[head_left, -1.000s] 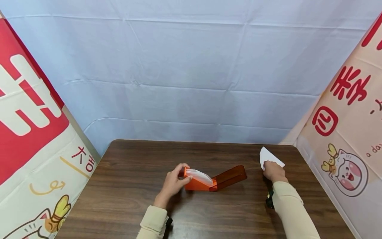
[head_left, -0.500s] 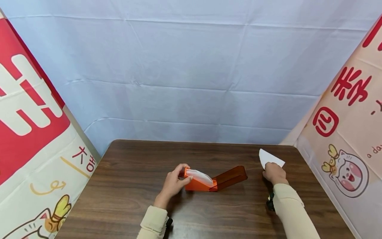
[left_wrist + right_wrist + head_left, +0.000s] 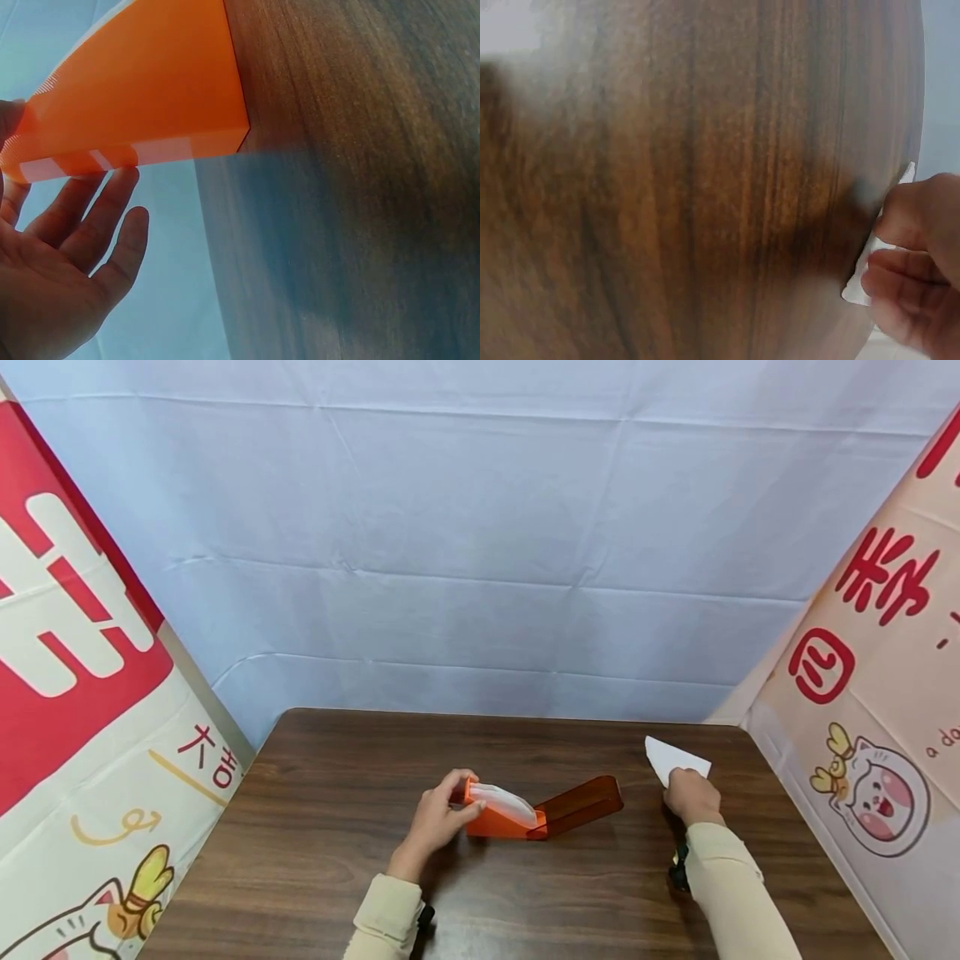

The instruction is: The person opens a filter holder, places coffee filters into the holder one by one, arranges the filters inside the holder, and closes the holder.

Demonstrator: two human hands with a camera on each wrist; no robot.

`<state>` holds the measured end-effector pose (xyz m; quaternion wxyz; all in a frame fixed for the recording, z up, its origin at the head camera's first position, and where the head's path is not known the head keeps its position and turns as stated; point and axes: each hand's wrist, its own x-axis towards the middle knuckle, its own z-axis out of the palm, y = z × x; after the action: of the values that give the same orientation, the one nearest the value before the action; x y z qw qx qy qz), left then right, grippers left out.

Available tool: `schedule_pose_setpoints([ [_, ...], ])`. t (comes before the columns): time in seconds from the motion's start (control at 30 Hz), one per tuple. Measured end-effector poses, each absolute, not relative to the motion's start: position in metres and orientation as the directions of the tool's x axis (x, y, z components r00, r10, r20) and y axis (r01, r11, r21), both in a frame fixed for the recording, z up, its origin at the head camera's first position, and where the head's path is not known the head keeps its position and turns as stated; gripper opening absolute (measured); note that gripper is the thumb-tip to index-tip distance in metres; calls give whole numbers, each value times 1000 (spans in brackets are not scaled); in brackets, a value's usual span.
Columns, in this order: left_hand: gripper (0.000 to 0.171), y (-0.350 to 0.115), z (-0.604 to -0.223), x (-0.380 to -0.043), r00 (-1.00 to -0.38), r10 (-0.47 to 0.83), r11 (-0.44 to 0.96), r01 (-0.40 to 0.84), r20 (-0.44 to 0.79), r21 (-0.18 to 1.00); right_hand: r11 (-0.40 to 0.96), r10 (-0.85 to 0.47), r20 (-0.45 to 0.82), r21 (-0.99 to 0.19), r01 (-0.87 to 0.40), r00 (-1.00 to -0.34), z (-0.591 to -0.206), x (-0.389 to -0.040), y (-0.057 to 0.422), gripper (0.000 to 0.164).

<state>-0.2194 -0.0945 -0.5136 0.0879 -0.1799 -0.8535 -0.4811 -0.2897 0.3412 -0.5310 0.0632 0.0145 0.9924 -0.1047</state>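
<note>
In the head view an orange filter box point(image 3: 498, 822) stands on the table, with several white coffee filters point(image 3: 504, 800) upright inside. Its dark see-through orange lid point(image 3: 581, 804) is swung back to the right. My left hand point(image 3: 435, 822) grips the box's left end; in the left wrist view the thumb point(image 3: 9, 118) lies on one face and the fingertips touch the end wall. Off to the right, my right hand point(image 3: 692, 795) pinches one white folded coffee filter point(image 3: 671, 757) at its near edge, down at the tabletop. In the right wrist view, the fingers hide most of that filter.
A brown wood-grain table point(image 3: 337, 827) lies under both hands. Behind its far edge hangs a pale blue cloth point(image 3: 450, 568). Printed banners flank it: one at left point(image 3: 82, 610), one at right point(image 3: 870, 727).
The coffee filter in my right hand has tilted lower, its tip shifting slightly left and nearer. My left hand and the orange filter box stay in place.
</note>
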Motion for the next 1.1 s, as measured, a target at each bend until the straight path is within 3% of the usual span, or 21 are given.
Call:
schedule_pose_setpoints([
  [0.17,31,-94,-510,-219,-918,239,491,395,316,777,959,83,-42,-269,91,-996,-523,-287,340,27],
  [0.4,31,-94,-503,-218,-923,239,479,383,302,790,927,108,62,-368,78,-992,-505,-282,333,22],
  [0.7,39,-92,-504,-217,-917,253,416,391,309,821,936,111,79,-344,77,-991,-500,-275,331,31],
  [1.1,34,-95,-501,-218,-900,262,370,428,349,824,943,103,198,-332,32,-975,-491,-272,331,8],
])
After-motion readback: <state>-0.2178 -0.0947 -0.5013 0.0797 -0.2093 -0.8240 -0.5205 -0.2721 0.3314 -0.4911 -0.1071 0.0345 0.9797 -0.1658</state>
